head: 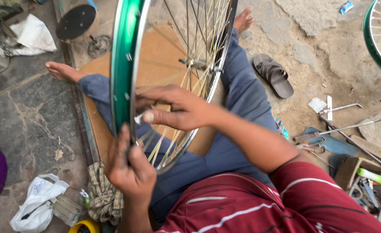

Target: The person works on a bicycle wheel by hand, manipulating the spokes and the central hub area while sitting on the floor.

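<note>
Green bicycle rim held upright over the lap, both hands working at its near edge.

The left hand (pixel 130 170) is clamped on the lower near edge of the green wheel rim (pixel 123 64), fingers curled round it from below with the thumb lying along the rim wall; if that grip loosens, the upright wheel could tip sideways or roll off the knees toward the stone floor (pixel 31 116). The right hand (pixel 177 108) reaches across from the right with the forearm level, its fingers together and pinched on something small and pale right at the rim, too small to identify; it might slip from the pinch and drop between the spokes (pixel 199 39). Fingers this close to thin spokes may get nipped if the wheel turns. Further right, a sandal (pixel 275 75) and loose hand tools (pixel 341 127) lie well apart on the ground.
</note>
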